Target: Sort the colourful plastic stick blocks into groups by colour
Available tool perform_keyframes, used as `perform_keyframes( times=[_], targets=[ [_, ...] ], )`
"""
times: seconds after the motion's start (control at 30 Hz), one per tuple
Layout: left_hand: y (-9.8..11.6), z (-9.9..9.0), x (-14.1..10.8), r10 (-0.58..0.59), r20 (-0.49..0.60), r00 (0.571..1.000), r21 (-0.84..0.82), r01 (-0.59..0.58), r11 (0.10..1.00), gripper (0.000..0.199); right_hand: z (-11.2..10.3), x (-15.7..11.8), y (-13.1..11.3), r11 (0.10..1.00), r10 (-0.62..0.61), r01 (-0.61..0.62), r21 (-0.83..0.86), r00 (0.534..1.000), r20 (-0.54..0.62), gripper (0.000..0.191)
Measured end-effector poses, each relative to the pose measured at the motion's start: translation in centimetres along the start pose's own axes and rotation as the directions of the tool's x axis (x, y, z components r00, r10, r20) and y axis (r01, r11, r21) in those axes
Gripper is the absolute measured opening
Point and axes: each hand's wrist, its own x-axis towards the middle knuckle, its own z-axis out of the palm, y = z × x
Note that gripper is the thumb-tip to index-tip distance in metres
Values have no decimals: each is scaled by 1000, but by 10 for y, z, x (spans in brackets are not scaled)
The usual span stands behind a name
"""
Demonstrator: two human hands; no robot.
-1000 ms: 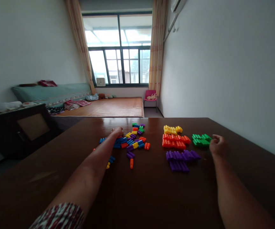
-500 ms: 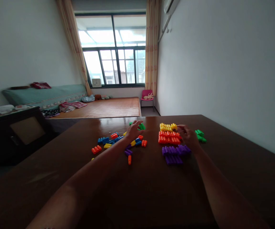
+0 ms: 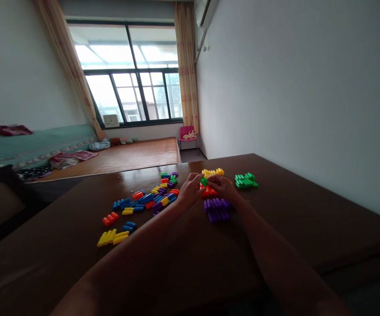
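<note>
My left hand (image 3: 189,192) and my right hand (image 3: 223,188) meet above the middle of the table, fingers closed around a small green plastic building block (image 3: 203,181) between them. Just below them are joined orange blocks (image 3: 209,192), partly covered by the hands. Behind these lies a row of yellow blocks (image 3: 213,172). Nearer me, under my right wrist, is a group of purple blocks (image 3: 216,210). To the right of my right hand sits a group of green blocks (image 3: 246,181).
A loose spread of mixed blocks (image 3: 147,199) lies left of my left hand. Yellow blocks (image 3: 107,237) rest near my left forearm. The dark table (image 3: 288,219) runs along the right wall. Beyond it stand a bed (image 3: 137,153) and a pink chair (image 3: 187,131).
My left hand has moved right from the loose blocks to meet my right hand, with a green block now between them. The green group at right looks larger. The view has turned rightward.
</note>
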Motion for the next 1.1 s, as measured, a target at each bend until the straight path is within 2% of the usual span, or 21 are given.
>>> perform_keyframes(
  times=[0.07,0.1,0.13,0.17,0.2,0.27,0.3,0.37,0.43,0.57,0.7,0.8,0.9,1.1],
  targets=[
    [-1,-5,-8,21,12,1000,1,-21,1000,48,-27,1,13,998,26,-35,-55,987,-158,37],
    [-1,-9,-13,27,13,1000,4,-27,1000,45,-45,0,21,994,47,-73,-84,958,-282,38],
    [-2,-15,-19,26,10,1000,7,-26,1000,41,-65,-2,30,986,68,-126,-111,903,-425,38],
    [-3,-22,-25,17,3,1000,9,-17,1000,37,-85,-6,40,970,88,-199,-139,822,-563,39],
    [-4,-29,-32,2,-9,1000,14,-2,1000,34,-103,-12,50,942,101,-291,-168,721,-685,38],
    [-9,-44,-44,-41,-42,998,31,42,999,30,-132,-24,66,854,112,-478,-205,555,-824,35],
    [-13,-52,-49,-67,-62,996,36,70,997,29,-140,-30,72,801,125,-560,-211,502,-856,33],
    [-21,-65,-60,-122,-98,988,23,125,992,28,-144,-38,79,704,166,-676,-218,455,-875,30],
    [-31,-76,-70,-182,-130,975,-17,182,983,28,-138,-41,81,639,189,-729,-245,457,-869,29],
    [-52,-94,-81,-271,-221,937,-41,269,962,30,-122,-37,75,568,177,-748,-344,519,-836,28],
    [-67,-105,-83,-315,-294,903,-30,320,947,29,-121,-38,73,486,227,-784,-387,540,-810,31],
    [-72,-109,-82,-319,-320,892,-3,336,942,29,-124,-40,75,439,266,-792,-424,565,-781,36],
    [-75,-109,-84,-322,-313,893,1,339,941,29,-125,-40,77,418,273,-789,-449,581,-767,39],
    [-75,-109,-86,-361,-307,881,-24,372,928,27,-126,-35,82,444,238,-785,-431,567,-788,39]
  ],
)
